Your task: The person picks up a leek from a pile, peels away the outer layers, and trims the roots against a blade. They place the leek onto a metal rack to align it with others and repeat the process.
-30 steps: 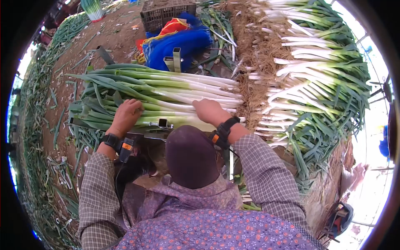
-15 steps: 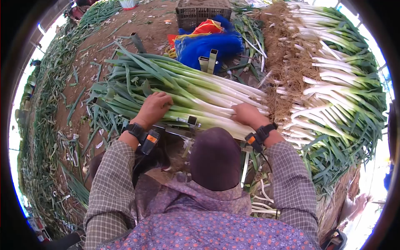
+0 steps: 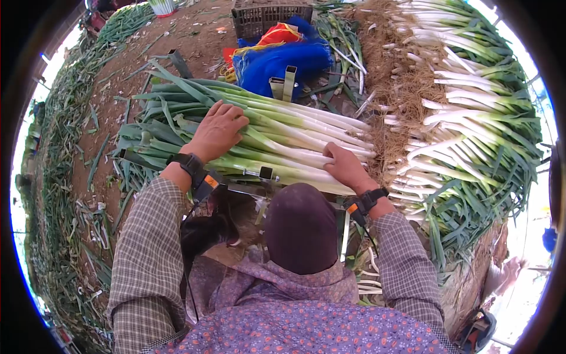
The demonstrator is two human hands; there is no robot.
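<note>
- The leeks [image 3: 283, 127] are laid side by side in the middle, on a metal frame [image 3: 244, 189]. Their green leaves are pointed to the left and their white ends to the right.
- The left hand [image 3: 218, 131] is laid on top of the leeks, where the green leaves are turned into pale stems. Its fingers are a bit bent and let loose, with nothing squeezed.
- The white part of the leeks is touched by the right hand [image 3: 345, 167]. Its fingers are curled in, but it cannot be told if a stem is pinched.
- A black strap [image 3: 191, 168] with an orange patch is worn on the left wrist, and one like it [image 3: 371, 199] is worn on the right wrist.
- A short bolt [image 3: 253, 173] and a square tube [image 3: 268, 173] are seen at the near side of the leeks.
- Two metal posts [image 3: 289, 82] are stood up at the far side, close to a blue net [image 3: 283, 64].
- A red bag [image 3: 280, 34] is bunched up by the blue net, and a crate [image 3: 268, 22] is set just behind.
- A big pile [image 3: 471, 106] of more leeks is laid on the right, with its brown roots [image 3: 389, 112] turned to the middle.
</note>
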